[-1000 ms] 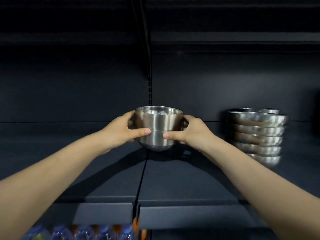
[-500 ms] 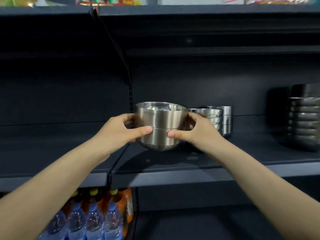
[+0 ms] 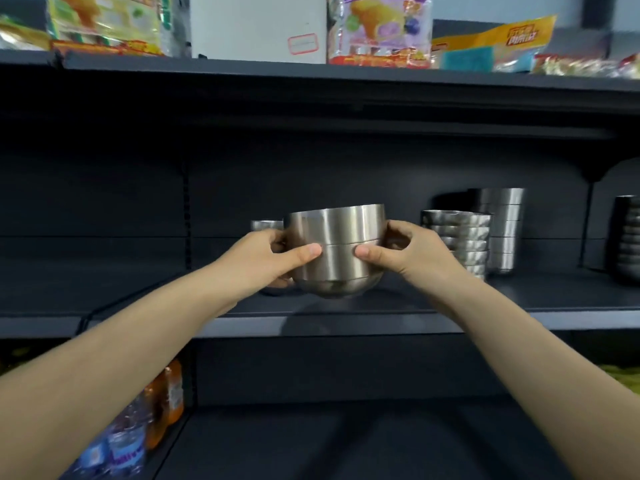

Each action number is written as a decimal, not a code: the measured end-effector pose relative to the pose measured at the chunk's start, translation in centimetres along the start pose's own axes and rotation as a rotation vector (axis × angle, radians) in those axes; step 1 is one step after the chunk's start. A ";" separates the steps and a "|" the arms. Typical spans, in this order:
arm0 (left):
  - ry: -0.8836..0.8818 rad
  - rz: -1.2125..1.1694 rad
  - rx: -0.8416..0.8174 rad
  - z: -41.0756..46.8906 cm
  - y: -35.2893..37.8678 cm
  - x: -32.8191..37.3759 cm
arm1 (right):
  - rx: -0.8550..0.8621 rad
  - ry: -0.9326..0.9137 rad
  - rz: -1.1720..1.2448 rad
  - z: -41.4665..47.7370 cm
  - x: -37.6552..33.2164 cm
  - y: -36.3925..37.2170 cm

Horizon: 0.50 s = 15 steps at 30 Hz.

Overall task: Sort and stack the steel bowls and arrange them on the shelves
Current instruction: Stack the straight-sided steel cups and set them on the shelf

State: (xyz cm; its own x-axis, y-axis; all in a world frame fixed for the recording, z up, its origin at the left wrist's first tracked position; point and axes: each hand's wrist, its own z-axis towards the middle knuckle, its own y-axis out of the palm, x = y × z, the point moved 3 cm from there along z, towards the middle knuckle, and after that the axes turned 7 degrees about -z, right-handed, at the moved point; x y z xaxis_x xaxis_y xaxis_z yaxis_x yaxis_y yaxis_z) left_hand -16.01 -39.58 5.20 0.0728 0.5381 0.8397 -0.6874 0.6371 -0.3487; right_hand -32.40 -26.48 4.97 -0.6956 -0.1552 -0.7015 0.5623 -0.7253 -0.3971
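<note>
I hold a small stack of smooth steel bowls (image 3: 337,251) in front of the middle dark shelf (image 3: 346,325). My left hand (image 3: 268,259) grips its left side and my right hand (image 3: 408,251) grips its right side, thumbs on the front wall. Behind my left hand another steel bowl (image 3: 266,225) stands on the shelf, mostly hidden. To the right stand a stack of hammered bowls (image 3: 460,240), a taller stack of straight-sided bowls (image 3: 505,230) and a dark stack (image 3: 628,237) at the frame edge.
The top shelf (image 3: 311,74) carries colourful food packets (image 3: 379,29) and a white box (image 3: 258,27). Bottled drinks (image 3: 138,431) stand at the lower left. The lower shelf (image 3: 346,441) is dark and bare where it shows.
The view has swung up and to the right along the shelf. The held stack stays between both hands and now sits left of the hammered stack; the top shelf's packets have come into view.
</note>
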 end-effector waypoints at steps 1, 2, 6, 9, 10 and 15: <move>-0.008 0.017 -0.004 0.5 0.9 0.4 | 0.007 -0.005 0.002 0.2 0.4 -1.0; -0.013 0.046 0.001 1.1 1.6 0.8 | 0.008 -0.008 0.012 0.4 0.7 -1.8; -0.051 0.211 0.040 4.5 2.6 1.7 | 0.024 -0.015 0.041 2.4 2.4 -4.0; -0.080 0.303 0.009 7.5 2.8 2.4 | 0.067 -0.006 0.047 4.9 4.3 -4.3; -0.084 0.308 -0.013 8.6 2.8 2.5 | 0.085 -0.003 0.050 5.8 4.8 -4.4; -0.092 0.354 -0.091 14.9 1.9 1.9 | 0.095 0.004 0.083 11.3 7.4 -3.8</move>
State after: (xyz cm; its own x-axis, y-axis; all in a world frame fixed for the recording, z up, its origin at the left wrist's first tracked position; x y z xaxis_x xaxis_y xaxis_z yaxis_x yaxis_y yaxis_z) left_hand -27.94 -45.55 12.36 -0.2264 0.6847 0.6928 -0.5911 0.4687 -0.6564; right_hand -44.74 -32.47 7.93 -0.6464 -0.2148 -0.7321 0.5731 -0.7701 -0.2801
